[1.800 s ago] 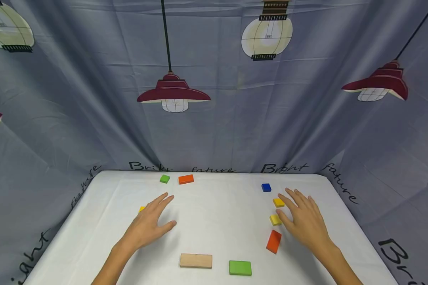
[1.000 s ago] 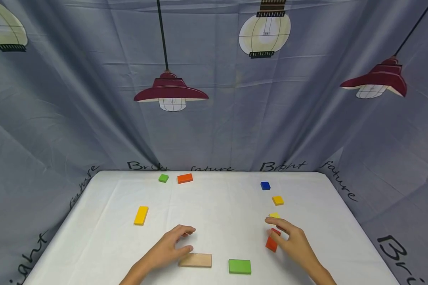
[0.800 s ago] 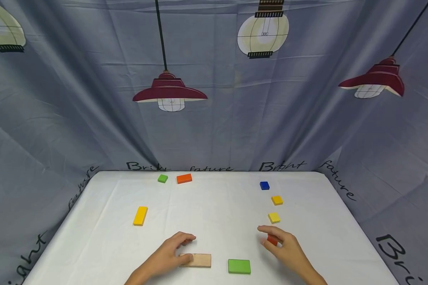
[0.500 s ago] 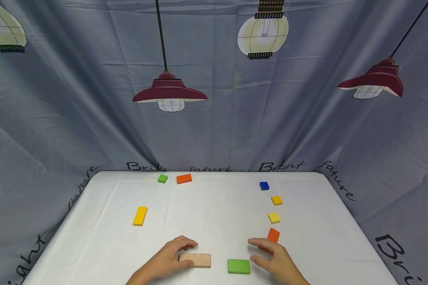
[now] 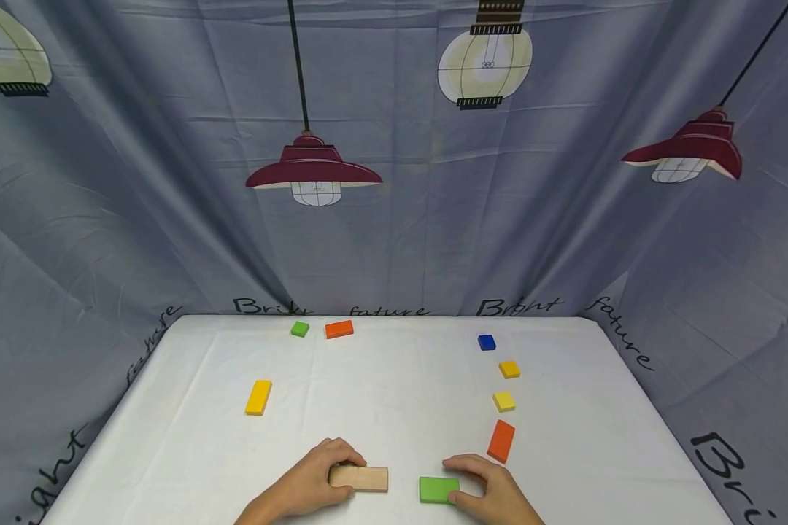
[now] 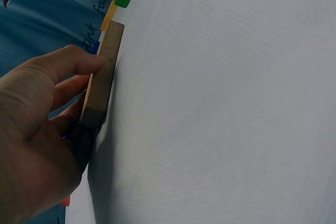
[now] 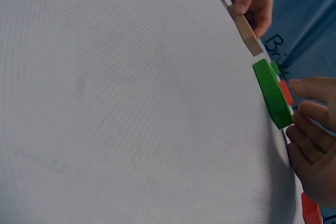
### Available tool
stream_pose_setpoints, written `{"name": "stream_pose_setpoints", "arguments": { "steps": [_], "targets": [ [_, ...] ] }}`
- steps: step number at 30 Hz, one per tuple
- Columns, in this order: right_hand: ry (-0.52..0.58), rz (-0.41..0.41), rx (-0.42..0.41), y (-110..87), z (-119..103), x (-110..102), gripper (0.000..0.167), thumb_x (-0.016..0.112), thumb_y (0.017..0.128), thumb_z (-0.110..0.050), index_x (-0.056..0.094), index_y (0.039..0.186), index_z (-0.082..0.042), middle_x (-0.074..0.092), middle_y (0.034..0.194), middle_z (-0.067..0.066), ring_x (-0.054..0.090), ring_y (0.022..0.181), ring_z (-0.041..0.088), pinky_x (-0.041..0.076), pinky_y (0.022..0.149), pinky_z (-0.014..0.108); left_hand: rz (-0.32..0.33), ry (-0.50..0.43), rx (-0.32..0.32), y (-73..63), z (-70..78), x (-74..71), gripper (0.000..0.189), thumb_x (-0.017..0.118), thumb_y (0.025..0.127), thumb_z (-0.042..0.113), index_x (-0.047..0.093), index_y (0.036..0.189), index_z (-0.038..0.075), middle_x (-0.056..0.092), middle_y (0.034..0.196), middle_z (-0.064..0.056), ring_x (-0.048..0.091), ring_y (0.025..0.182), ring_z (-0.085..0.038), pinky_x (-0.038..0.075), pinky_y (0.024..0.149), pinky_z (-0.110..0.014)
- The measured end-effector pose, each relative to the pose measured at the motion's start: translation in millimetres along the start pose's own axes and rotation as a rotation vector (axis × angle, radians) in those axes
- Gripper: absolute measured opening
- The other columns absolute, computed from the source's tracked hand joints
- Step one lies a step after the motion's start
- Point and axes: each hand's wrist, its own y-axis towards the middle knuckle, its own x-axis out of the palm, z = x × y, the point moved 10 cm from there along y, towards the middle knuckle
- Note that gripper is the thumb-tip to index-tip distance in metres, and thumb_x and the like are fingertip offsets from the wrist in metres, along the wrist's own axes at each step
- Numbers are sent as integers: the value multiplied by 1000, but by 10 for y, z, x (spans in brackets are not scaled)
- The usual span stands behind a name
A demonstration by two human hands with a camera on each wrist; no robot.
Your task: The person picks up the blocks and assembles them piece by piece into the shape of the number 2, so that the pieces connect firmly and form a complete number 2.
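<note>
The green block's (image 5: 436, 490) right end is flanked by the unclosed right hand (image 5: 491, 492) — to its left, roughly in line lengthwise, the wooden block (image 5: 368, 479) is pinched by the left hand (image 5: 315, 477)

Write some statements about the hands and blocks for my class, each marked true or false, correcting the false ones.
1. The left hand grips the plain wooden block. True.
2. The blue block lies farther from the person than both small yellow blocks. True.
3. The right hand is nearest the blue block. False: it is nearest the large green block.
4. The long yellow block stands on end. False: it lies flat.
</note>
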Motion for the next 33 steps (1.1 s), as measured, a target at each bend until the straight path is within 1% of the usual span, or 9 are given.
{"name": "stream_pose_setpoints", "arguments": {
  "steps": [2, 9, 12, 17, 21, 26, 29, 33],
  "targets": [
    [-2, -10, 8, 4, 10, 17, 39, 81, 84, -28, 72, 119, -16, 67, 118, -2, 59, 111, 8, 47, 96, 22, 7, 9, -4, 2, -1, 3, 27, 76, 86, 15, 69, 112, 22, 60, 108, 17, 51, 97, -4, 47, 85, -27],
    [-2, -57, 80, 20, 49, 91, 39, 82, 83, -31, 72, 119, -19, 65, 117, -6, 58, 107, 9, 47, 93, 20, 23, 29, -26, 11, -17, 7, 26, 76, 85, 15, 69, 109, 24, 59, 107, 20, 50, 97, -4, 47, 84, -28],
    [-11, -65, 74, 25, 36, 106, 40, 82, 83, -31, 72, 119, -18, 65, 116, -6, 58, 105, 8, 48, 93, 21, 30, 27, -21, 20, -13, -2, 26, 75, 85, 13, 69, 108, 23, 59, 106, 19, 50, 97, -4, 48, 84, -27],
    [-21, -67, 55, 43, 22, 121, 38, 82, 83, -28, 72, 118, -17, 65, 114, -7, 59, 103, 6, 48, 93, 20, 48, 22, -13, 47, -11, -40, 27, 75, 84, 11, 69, 108, 22, 60, 106, 17, 52, 97, -5, 48, 85, -26],
    [-26, -69, 36, 48, 16, 119, 38, 82, 83, -28, 73, 118, -17, 65, 114, -8, 59, 103, 6, 47, 94, 19, 39, 3, -22, 90, -34, -61, 27, 74, 83, 10, 69, 108, 20, 61, 106, 16, 53, 96, -6, 48, 86, -26],
    [-35, -71, 3, 44, -15, 108, 38, 82, 84, -28, 72, 119, -15, 65, 114, -8, 58, 104, 6, 48, 95, 21, 24, -25, -52, 168, -85, -83, 26, 74, 85, 11, 69, 109, 19, 62, 105, 15, 54, 95, -6, 48, 87, -27],
    [-37, -78, 8, 43, -17, 115, 38, 82, 84, -28, 72, 118, -15, 65, 115, -8, 58, 104, 6, 48, 94, 21, 23, -32, -60, 222, -108, -95, 26, 74, 84, 11, 69, 109, 19, 62, 106, 14, 55, 94, -7, 48, 86, -27],
    [-39, -88, 39, 48, 2, 128, 38, 82, 83, -27, 73, 118, -17, 64, 114, -9, 57, 103, 5, 47, 93, 19, 27, -22, -41, 305, -120, -110, 26, 74, 85, 10, 70, 109, 18, 63, 106, 14, 54, 94, -7, 48, 85, -27]
  ]
}}
